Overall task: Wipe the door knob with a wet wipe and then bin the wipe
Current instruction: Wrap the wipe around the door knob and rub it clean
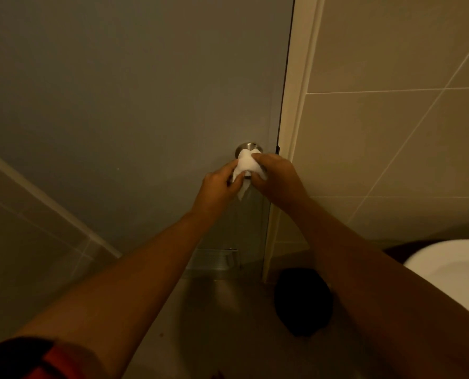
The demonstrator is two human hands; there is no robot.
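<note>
A round metal door knob (pixel 246 147) sticks out of the grey door (pixel 134 105) near its right edge; only its upper rim shows. A white wet wipe (pixel 246 165) is draped over the knob and hides most of it, with a loose corner hanging below. My left hand (pixel 219 187) pinches the wipe from the lower left. My right hand (pixel 275 176) grips the wipe from the right, fingers curled over it against the knob.
A pale door frame (pixel 293 132) runs along the door's right edge, with beige wall tiles (pixel 392 132) beyond it. A white basin rim (pixel 452 266) juts in at the lower right. A dark round bin (pixel 303 305) stands on the floor below the frame.
</note>
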